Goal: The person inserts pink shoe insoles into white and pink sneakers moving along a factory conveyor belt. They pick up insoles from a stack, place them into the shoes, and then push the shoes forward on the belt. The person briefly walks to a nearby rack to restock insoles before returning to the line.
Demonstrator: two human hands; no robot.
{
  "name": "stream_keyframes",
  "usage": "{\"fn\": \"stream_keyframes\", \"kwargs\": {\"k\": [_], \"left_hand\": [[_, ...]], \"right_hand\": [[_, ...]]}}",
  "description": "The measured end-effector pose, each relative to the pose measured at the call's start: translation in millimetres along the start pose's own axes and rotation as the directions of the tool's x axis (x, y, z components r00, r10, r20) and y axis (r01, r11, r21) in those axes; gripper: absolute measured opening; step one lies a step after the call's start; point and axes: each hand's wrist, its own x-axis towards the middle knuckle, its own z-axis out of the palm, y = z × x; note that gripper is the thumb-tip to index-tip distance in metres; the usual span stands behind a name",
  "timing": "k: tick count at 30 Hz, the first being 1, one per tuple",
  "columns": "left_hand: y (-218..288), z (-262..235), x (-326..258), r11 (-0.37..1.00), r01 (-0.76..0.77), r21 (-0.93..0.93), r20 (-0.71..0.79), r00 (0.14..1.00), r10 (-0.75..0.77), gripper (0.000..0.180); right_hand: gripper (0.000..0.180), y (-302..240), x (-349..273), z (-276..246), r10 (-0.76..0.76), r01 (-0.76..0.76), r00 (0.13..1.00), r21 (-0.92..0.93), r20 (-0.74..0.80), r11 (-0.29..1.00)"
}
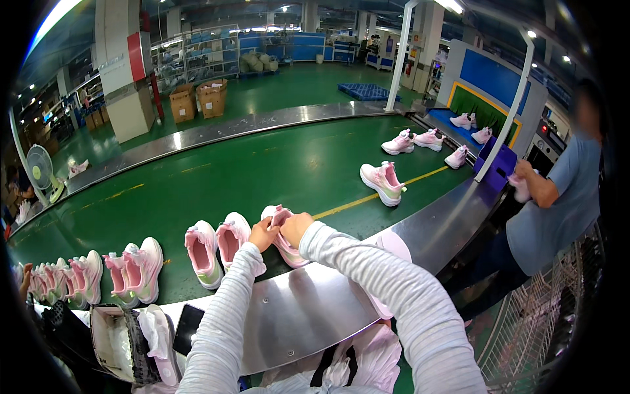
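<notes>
A pink and white sneaker (289,254) stands at the near edge of the green conveyor belt (282,177), directly before me. My left hand (264,234) pinches the upper near its opening. My right hand (296,228) is closed on the opposite side of the opening, some of its fingertips hidden. Just left of my hands stands a matching pair, a nearer sneaker (204,257) and another sneaker (232,238). Farther right, a single sneaker (382,183) rests on the belt's yellow line. A pale pink rounded thing (394,245) is partly covered by my right sleeve.
Several sneakers (134,269) line the belt's left end. On the near metal ledge (295,315) lie a black phone (188,327), a pale sole-shaped piece (164,348) and an open box (113,348). A co-worker (554,190) stands right, beside a purple bin (497,167) and a machine opening.
</notes>
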Motion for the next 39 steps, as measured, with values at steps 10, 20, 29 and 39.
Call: {"fn": "stream_keyframes", "kwargs": {"k": [10, 20, 29, 39], "left_hand": [[-25.4, -17.4, -7.8, 0.989, -0.018, -0.149, 0.084, 0.996, 0.031, 0.028], [-36.5, -15.3, -13.6, 0.934, -0.048, -0.354, 0.02, 0.998, 0.059, 0.026], [-20.1, -36.1, -7.2, 0.908, 0.103, -0.407, 0.13, 0.99, -0.054, 0.029], [80.7, -4.6, -8.7, 0.938, -0.306, 0.16, -0.207, 0.919, 0.335, 0.015]], "right_hand": [[0.028, -22.1, 93.0, 131.4, 0.344, -0.191, 0.937, 0.724, -0.067, 0.662], [0.035, -33.7, 131.4, 139.1, 0.346, -0.432, 0.901, 0.603, 0.26, 0.671], [0.023, -56.5, 42.8, 60.0, 0.41, -0.29, 0.912, 0.735, 0.018, 0.613], [0.023, 154.2, -98.4, 94.7, 0.696, -0.479, 0.717, 0.692, -0.048, 0.541]]}}
